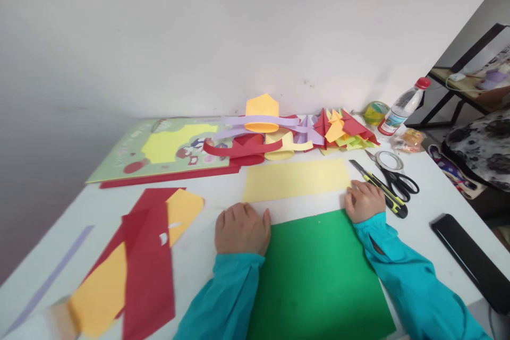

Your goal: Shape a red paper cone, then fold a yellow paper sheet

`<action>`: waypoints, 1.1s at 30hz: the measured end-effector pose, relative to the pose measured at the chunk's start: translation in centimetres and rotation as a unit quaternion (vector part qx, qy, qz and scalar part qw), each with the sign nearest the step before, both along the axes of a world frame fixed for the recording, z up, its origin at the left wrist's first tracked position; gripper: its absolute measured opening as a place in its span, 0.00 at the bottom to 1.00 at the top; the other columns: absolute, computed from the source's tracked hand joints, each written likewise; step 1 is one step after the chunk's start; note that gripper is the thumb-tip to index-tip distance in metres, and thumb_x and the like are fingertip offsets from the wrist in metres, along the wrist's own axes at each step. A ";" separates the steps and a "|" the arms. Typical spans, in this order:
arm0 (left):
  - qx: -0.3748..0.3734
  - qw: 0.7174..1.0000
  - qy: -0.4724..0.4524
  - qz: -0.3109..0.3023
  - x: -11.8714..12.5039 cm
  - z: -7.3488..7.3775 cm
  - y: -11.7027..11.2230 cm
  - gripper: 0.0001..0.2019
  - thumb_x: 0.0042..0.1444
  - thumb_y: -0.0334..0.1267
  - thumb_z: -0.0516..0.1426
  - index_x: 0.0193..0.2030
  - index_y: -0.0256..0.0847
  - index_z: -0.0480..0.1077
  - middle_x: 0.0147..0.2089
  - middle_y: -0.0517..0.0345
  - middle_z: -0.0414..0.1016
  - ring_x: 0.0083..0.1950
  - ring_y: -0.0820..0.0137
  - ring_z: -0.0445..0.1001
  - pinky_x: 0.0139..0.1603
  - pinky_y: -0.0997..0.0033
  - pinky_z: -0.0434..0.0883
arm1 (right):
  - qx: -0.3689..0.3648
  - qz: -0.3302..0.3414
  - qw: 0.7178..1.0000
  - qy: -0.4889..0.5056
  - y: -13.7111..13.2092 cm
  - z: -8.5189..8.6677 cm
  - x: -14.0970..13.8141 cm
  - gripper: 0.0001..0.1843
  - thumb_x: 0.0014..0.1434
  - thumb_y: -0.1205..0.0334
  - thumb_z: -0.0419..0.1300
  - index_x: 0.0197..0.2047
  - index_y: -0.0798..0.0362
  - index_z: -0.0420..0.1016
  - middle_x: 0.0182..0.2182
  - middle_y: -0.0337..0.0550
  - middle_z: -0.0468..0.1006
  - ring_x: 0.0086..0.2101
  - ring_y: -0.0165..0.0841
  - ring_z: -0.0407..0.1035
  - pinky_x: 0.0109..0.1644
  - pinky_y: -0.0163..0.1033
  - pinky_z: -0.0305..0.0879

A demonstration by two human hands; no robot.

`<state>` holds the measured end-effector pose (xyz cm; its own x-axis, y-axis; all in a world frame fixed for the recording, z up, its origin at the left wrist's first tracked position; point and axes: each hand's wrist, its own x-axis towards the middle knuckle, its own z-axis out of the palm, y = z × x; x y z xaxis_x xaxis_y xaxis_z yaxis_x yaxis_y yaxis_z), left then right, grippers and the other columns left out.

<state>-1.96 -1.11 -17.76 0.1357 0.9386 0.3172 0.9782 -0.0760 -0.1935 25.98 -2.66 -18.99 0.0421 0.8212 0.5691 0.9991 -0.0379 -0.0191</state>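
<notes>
A green sheet of paper [319,276] lies flat between my forearms, its top corners beside my hands. Beyond it is a pale yellow paper strip [297,178]. My left hand [243,228], fingers curled down, rests at the green sheet's upper left corner, just below the strip's left end. My right hand [364,202] is also curled, at the green sheet's upper right corner and touching the strip's right end. What lies under either hand's fingers is hidden. Beside my right hand are a utility knife [382,188] and black-handled scissors [398,180].
At lower left, another person's blurred hand [59,319] touches orange paper [103,292] over dark red paper [149,265]. Folded paper pieces [345,130] and a patterned pad [119,154] line the wall. A bottle [402,109], tape roll [389,160] and black case [472,260] stand right.
</notes>
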 end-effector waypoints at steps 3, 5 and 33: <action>-0.017 1.000 -0.017 0.008 -0.1 0.0 0.1 0.22 0.58 0.44 0.44 0.36 0.27 0.72 0.33 0.40 0.67 0.39 0.54 0.66 0.42 0.56 0.60 | 0.003 -0.007 1.000 0.007 0.0 -0.1 0.0 0.10 0.52 0.63 0.57 0.31 0.52 0.81 0.39 0.41 0.81 0.40 0.40 0.70 0.44 0.44 0.57; -0.030 0.999 -0.024 0.014 -0.1 0.0 0.1 0.22 0.58 0.44 0.45 0.36 0.26 0.72 0.34 0.40 0.68 0.39 0.54 0.66 0.42 0.57 0.59 | 0.002 -0.010 1.000 0.013 0.0 -0.2 0.0 0.10 0.53 0.64 0.56 0.31 0.53 0.81 0.39 0.42 0.81 0.40 0.40 0.70 0.43 0.44 0.58; 0.057 0.995 -0.070 -0.031 -1.0 -0.5 0.6 0.18 0.58 0.41 0.47 0.40 0.27 0.72 0.46 0.36 0.71 0.47 0.53 0.67 0.45 0.55 0.62 | 0.028 0.006 0.999 0.016 0.5 -0.5 0.4 0.10 0.53 0.65 0.56 0.30 0.55 0.80 0.38 0.45 0.81 0.39 0.41 0.69 0.44 0.44 0.59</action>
